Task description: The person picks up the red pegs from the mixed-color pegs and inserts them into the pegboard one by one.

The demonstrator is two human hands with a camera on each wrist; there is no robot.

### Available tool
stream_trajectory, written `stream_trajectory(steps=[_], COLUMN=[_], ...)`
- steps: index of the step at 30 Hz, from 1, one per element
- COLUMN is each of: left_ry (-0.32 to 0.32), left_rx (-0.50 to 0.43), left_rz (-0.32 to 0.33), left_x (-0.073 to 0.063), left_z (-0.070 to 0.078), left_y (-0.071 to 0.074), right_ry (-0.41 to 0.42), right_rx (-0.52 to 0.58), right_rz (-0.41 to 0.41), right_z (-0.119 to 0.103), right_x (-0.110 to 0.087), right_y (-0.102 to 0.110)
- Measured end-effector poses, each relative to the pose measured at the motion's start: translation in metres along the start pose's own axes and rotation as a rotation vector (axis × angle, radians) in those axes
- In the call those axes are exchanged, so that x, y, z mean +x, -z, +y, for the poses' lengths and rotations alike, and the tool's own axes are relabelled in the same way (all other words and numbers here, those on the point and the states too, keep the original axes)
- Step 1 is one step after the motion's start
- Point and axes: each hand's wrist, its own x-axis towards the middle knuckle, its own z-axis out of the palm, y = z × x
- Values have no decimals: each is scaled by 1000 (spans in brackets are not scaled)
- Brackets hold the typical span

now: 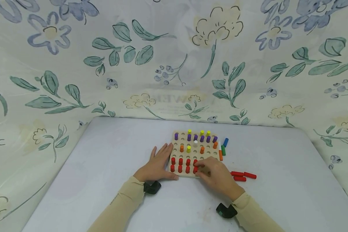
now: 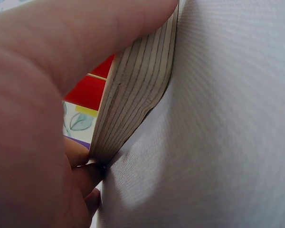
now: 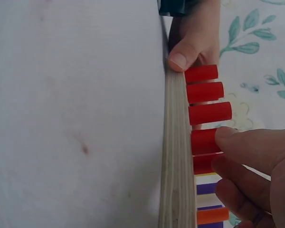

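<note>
A wooden pegboard lies on the table with two rows of upright red pegs along its near side. My left hand is spread against the board's left edge, the thumb at its near edge. In the left wrist view the thumb lies across the board's layered side. My right hand pinches at a red peg standing at the right end of the near row. Its thumb rests on that peg, and another finger touches the red peg beside it.
Purple pegs, orange pegs, yellow pegs and a white peg stand farther back. Loose blue, green and orange pegs lie right of the board. Several loose red pegs lie beyond my right hand.
</note>
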Motion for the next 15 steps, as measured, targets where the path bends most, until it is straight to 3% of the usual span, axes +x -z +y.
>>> stream_trajectory(steps=[15], left_ry=[9], left_rx=[-5], left_rz=[-3], left_x=[-1], left_z=[4], left_y=[1], right_ry=[-16], right_rx=[-31], right_rz=[-23], right_z=[0], right_x=[2], right_y=[22])
